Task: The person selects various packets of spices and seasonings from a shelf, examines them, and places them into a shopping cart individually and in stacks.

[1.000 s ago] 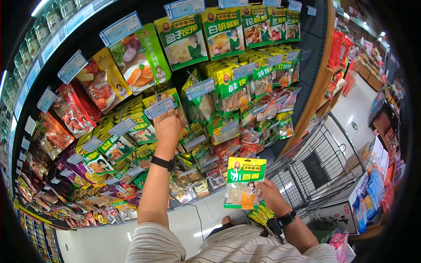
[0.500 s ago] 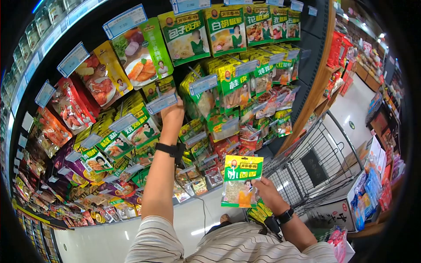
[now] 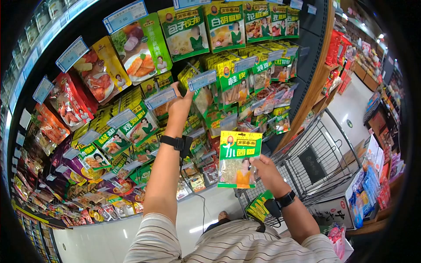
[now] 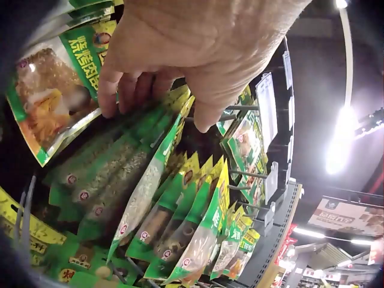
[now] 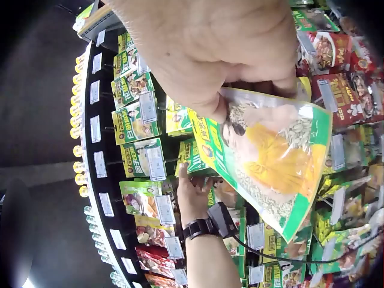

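The right hand (image 3: 264, 168) pinches a fennel seed packet (image 3: 239, 160) by its right edge, thumb on the front, and holds it upright in front of the lower pegs. The left hand (image 3: 179, 105) reaches up, fingers (image 4: 120, 90) and thumb curled about a row of hanging green packets (image 4: 150, 180). Handling looks best with that row held steady and the packet kept flat. Price tags (image 3: 201, 80) jut out; the shopping cart (image 3: 315, 162) crowds the right, so the free room is toward the body.
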A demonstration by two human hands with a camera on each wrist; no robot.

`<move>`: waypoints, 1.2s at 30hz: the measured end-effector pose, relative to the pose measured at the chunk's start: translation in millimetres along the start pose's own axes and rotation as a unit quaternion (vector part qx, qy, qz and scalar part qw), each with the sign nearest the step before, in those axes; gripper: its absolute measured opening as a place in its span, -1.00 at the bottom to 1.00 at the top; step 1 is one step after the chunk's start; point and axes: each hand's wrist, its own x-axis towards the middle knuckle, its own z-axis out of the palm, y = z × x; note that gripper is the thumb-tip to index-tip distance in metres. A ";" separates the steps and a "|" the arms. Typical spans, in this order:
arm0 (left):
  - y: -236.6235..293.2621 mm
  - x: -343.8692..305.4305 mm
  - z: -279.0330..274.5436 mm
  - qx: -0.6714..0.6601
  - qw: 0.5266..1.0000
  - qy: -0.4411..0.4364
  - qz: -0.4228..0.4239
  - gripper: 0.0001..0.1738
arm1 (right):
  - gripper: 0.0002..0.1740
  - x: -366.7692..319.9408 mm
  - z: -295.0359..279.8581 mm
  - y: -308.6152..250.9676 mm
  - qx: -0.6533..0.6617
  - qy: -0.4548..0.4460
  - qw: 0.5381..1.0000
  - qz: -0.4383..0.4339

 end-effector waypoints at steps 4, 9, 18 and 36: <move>-47.8 23.7 28.6 0.076 0.987 0.062 0.126 -0.15 | -0.74 15.2 3.3 -11.4 -0.007 0.016 1.000 -0.023; -68.9 35.6 45.5 0.175 0.954 0.136 0.204 -0.15 | -0.71 26.8 8.3 -23.5 -0.004 0.000 1.000 -0.029; -20.7 14.5 24.5 0.100 0.994 0.022 0.045 -0.08 | -0.70 51.1 17.5 -42.7 -0.039 -0.009 0.997 -0.065; -15.7 3.5 -0.6 -0.171 0.984 -0.030 -0.046 -0.18 | -0.67 50.3 34.5 -58.4 -0.022 -0.038 0.997 -0.064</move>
